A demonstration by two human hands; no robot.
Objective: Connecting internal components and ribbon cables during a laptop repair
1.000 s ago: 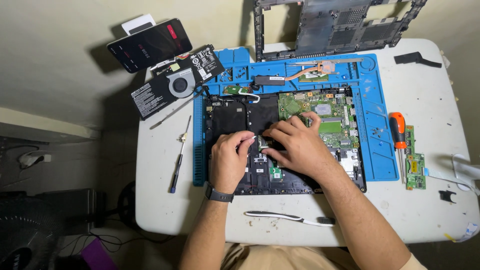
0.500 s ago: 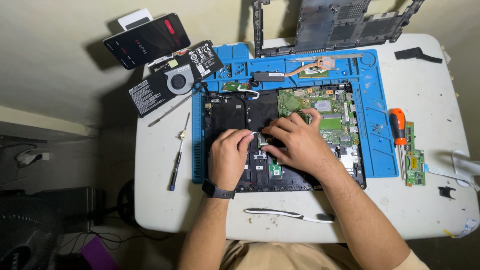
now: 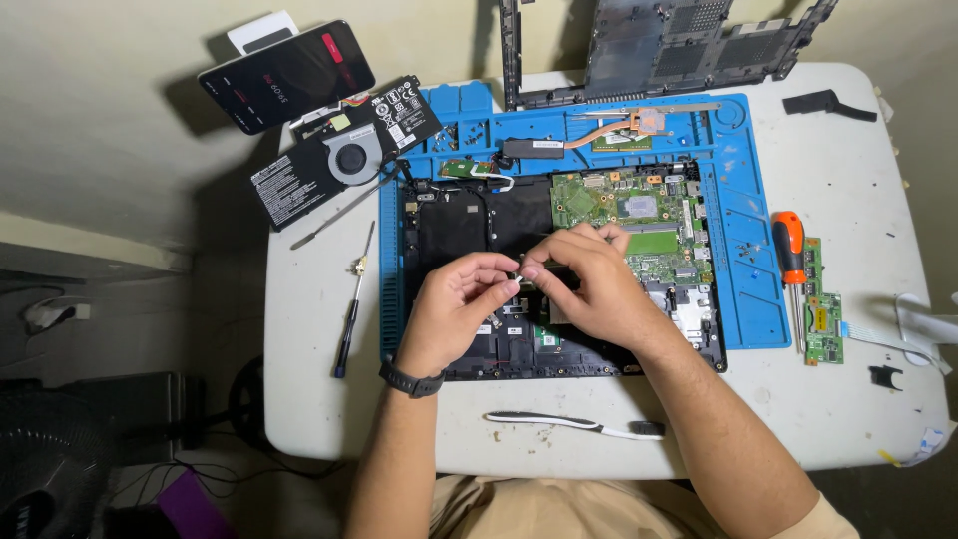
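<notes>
Both hands have lifted slightly off the opened laptop chassis (image 3: 469, 225) on the blue mat: left hand (image 3: 454, 309) and right hand (image 3: 584, 289) now pinch one small part (image 3: 518, 271) between fingertips.

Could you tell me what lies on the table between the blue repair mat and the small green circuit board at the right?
An orange-handled screwdriver lies between the blue repair mat and the small green circuit board, its handle pointing away from the person. The head view shows this.

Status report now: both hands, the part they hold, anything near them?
Left hand and right hand pinch one small dark part together. Above open laptop base on blue mat. Green board just beyond fingers.
</notes>
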